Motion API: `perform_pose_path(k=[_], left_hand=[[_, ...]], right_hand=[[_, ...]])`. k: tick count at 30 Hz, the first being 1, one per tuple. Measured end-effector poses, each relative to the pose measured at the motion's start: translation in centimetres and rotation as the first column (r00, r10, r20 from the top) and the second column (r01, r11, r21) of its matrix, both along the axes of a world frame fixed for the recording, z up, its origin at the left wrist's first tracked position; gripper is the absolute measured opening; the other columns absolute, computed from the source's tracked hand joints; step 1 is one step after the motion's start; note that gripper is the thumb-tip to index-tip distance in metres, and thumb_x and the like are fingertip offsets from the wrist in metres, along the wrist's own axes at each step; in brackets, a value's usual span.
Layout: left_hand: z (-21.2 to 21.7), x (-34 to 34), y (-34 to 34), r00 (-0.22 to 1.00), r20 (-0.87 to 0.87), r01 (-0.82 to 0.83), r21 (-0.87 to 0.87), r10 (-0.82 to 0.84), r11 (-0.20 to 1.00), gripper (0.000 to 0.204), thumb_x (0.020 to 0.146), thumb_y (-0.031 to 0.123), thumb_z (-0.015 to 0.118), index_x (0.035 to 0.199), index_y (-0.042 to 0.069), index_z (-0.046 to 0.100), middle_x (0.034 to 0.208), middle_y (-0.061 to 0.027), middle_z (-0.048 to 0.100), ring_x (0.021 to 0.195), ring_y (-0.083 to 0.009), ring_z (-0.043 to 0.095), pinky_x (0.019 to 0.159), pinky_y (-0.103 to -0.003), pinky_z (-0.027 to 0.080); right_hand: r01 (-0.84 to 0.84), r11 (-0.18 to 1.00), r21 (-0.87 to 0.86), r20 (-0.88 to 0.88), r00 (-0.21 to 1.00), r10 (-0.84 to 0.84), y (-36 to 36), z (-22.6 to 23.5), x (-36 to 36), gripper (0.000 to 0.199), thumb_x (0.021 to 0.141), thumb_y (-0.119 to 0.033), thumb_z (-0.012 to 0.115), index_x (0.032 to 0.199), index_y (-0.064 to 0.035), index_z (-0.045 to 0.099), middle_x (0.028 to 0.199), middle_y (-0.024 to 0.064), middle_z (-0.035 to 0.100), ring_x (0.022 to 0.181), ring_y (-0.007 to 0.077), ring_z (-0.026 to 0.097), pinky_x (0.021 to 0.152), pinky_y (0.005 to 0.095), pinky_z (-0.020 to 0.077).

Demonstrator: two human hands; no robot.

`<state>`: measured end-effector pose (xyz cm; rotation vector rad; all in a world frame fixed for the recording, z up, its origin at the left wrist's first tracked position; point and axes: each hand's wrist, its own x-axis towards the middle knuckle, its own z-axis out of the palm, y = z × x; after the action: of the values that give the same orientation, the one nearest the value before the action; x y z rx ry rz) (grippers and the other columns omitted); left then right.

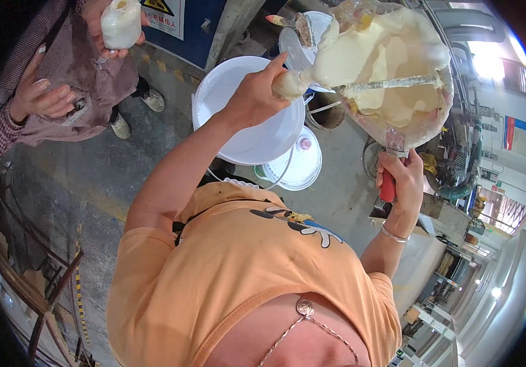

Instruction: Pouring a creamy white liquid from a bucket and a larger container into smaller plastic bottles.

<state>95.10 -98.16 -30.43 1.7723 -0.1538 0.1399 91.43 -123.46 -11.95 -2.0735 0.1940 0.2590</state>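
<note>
At the upper middle, my left hand [255, 95] is closed round a cream-coloured rounded piece [288, 85], whose narrow end meets a thick cream-coated mass [330, 61]. I cannot tell whether the two are joined. My right hand [402, 174] grips a red-handled tool [388, 186]; its head lies against the near rim of a large round basin, and its exact kind is hidden. Thick cream paste coats the basin [425, 131], and a paste-covered bar [391, 84] spans it. Under my left hand stands a big white bucket [214, 79].
At the left, another person's hand [107, 27] holds a white-coated bottle-shaped piece [121, 25]; their other hand [42, 98] is open. A white lidded bucket [302, 165] stands on the floor. A brush [302, 27] rests at a smaller bucket. A metal frame [48, 300] is lower left.
</note>
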Motion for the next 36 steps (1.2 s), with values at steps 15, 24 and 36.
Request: perform_pose_path(k=[15, 24, 36], left_hand=[[-0.43, -0.28, 0.12, 1.000, 0.009, -0.003, -0.001, 0.003, 1.000, 0.090, 0.075, 0.012, 0.079, 0.149, 0.003, 0.027, 0.129, -0.0176, 0.059, 0.118, -0.0306, 0.059, 0.107, -0.040, 0.041], [-0.40, -0.49, 0.33, 1.000, 0.011, -0.010, 0.022, 0.010, 1.000, 0.090, 0.075, 0.010, 0.078, 0.150, 0.007, 0.028, 0.128, -0.0160, 0.061, 0.117, -0.0308, 0.060, 0.106, -0.038, 0.043], [-0.06, -0.33, 0.24, 1.000, 0.013, -0.011, 0.021, 0.011, 1.000, 0.090, 0.075, 0.012, 0.078, 0.150, 0.006, 0.028, 0.128, -0.0180, 0.060, 0.118, -0.0308, 0.059, 0.105, -0.039, 0.044]], right_hand=[[0.006, 1.000, 0.003, 0.007, 1.000, -0.006, 0.14, 0.14, -0.29, 0.019, 0.078, -0.006, 0.068, 0.090, 0.0023, 0.057, 0.064, 0.0067, 0.059, 0.045, 0.0134, 0.053, 0.044, 0.0260, 0.0420], [0.004, 1.000, 0.001, 0.000, 1.000, -0.004, 0.27, 0.17, -0.42, 0.019, 0.078, -0.007, 0.068, 0.090, 0.0025, 0.058, 0.065, 0.0064, 0.059, 0.045, 0.0128, 0.053, 0.044, 0.0256, 0.0424], [-0.002, 1.000, 0.004, -0.006, 1.000, 0.002, 0.45, 0.31, -0.25, 0.019, 0.078, -0.006, 0.068, 0.091, 0.0017, 0.057, 0.063, 0.0060, 0.058, 0.045, 0.0131, 0.053, 0.044, 0.0263, 0.0419]])
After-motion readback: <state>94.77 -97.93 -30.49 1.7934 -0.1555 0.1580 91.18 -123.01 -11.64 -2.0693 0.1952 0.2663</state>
